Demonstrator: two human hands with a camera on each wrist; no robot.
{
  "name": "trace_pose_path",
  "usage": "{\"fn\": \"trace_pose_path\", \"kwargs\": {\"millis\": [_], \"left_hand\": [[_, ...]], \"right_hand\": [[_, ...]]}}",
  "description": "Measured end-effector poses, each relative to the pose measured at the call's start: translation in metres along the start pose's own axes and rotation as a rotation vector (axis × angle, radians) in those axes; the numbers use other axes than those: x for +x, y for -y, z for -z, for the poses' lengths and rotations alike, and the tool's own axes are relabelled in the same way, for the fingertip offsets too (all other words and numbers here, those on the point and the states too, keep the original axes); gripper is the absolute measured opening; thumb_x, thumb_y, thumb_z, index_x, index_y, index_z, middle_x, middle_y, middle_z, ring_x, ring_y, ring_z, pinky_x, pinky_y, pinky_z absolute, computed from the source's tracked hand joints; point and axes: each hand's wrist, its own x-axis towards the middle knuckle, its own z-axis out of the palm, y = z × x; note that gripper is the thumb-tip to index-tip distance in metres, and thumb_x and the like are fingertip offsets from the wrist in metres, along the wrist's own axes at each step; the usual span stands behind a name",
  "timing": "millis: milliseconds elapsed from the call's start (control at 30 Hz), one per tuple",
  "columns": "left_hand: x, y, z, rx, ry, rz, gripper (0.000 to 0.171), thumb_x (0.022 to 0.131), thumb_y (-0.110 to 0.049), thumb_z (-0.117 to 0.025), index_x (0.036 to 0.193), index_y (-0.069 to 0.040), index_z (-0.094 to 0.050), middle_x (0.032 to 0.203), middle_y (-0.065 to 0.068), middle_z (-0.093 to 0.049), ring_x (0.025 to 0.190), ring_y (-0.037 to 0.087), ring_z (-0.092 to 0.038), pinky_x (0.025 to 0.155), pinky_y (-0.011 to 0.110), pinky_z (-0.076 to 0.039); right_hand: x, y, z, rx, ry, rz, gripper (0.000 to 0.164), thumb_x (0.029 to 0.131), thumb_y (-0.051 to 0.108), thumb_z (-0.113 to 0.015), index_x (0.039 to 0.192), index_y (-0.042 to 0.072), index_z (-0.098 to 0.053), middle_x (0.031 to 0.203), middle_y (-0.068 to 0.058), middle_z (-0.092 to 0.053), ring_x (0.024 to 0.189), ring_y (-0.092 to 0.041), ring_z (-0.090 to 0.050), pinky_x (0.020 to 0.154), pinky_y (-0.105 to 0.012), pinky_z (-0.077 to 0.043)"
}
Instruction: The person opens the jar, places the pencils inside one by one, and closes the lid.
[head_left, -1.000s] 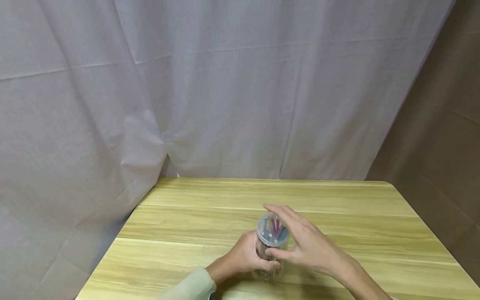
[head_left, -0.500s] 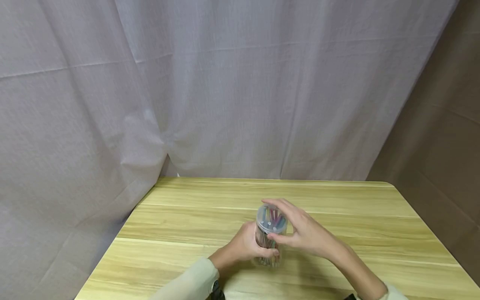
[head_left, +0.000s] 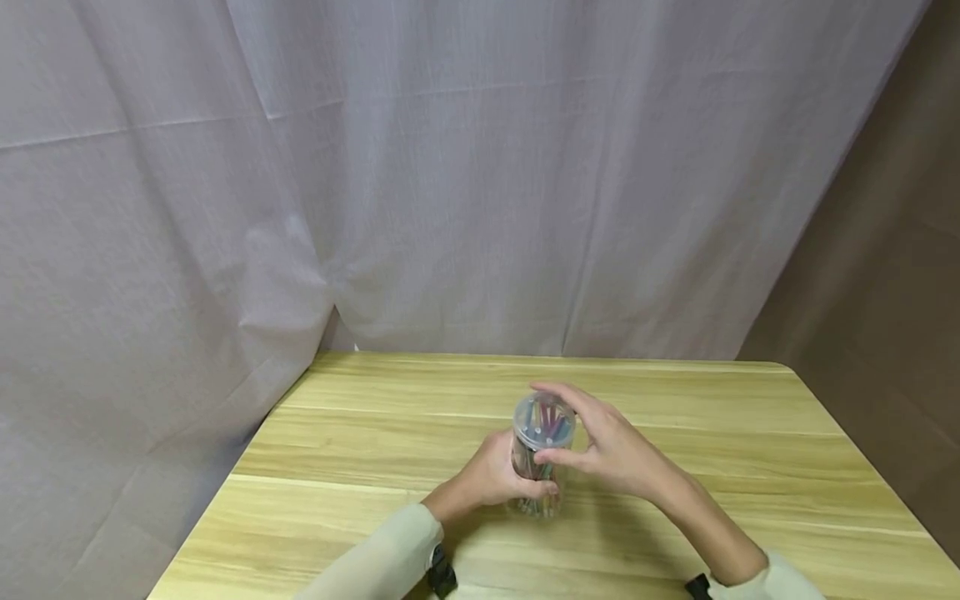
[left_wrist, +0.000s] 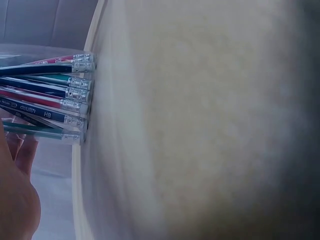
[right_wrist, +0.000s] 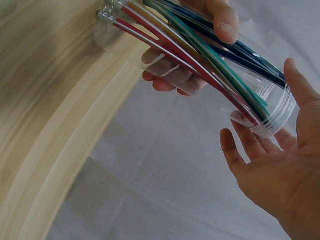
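Observation:
A clear plastic jar [head_left: 535, 505] full of pencils stands nearly upright between both hands in the head view. My left hand [head_left: 491, 473] grips its side, with the thumb across the near face. My right hand [head_left: 617, 446] holds the clear round lid [head_left: 542, 422] at the rim, thumb on the near side and fingers on the far side. Red, green and dark blue pencils [left_wrist: 37, 95] show through the wall in the left wrist view, metal-capped ends down. From the right wrist, the pencils [right_wrist: 200, 62] lean towards the lid. Whether the jar's base touches the table cannot be told.
The wood-grain table [head_left: 360, 433] reaches back to a grey cloth curtain [head_left: 465, 208]. Brown cloth [head_left: 870, 317] hangs at the right. A dark band [head_left: 441, 573] sits at the left wrist, below the pale sleeve.
Both hands and the jar have moved up the head view, away from the person. Each hand's hold stays about the same, the lid still on the jar.

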Motion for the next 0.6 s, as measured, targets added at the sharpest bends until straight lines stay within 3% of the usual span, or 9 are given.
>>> {"fn": "trace_pose_path", "kwargs": {"millis": [367,600], "left_hand": [[0.0031,0.0001,-0.0002,0.008,-0.006,-0.001,0.075,0.081,-0.031,-0.091,0.146,-0.018,-0.055,0.129,-0.004,-0.072,0.111,0.003,-0.068,0.098,0.023,-0.054],[0.0021,0.0006,-0.0017,0.02,-0.032,0.002,0.079,0.08,-0.03,-0.092,0.148,-0.016,-0.054,0.129,-0.002,-0.073,0.108,0.003,-0.069,0.094,0.021,-0.055]], "right_hand": [[-0.0028,-0.0009,-0.0048,-0.008,-0.037,0.027,0.076,0.091,0.026,-0.087,0.156,0.014,-0.049,0.15,-0.007,-0.06,0.133,-0.032,-0.06,0.106,-0.06,-0.05],[-0.003,-0.002,-0.0091,-0.007,-0.091,-0.026,0.08,0.086,0.03,-0.09,0.154,0.012,-0.051,0.151,-0.007,-0.059,0.133,-0.029,-0.061,0.108,-0.054,-0.051]]}}
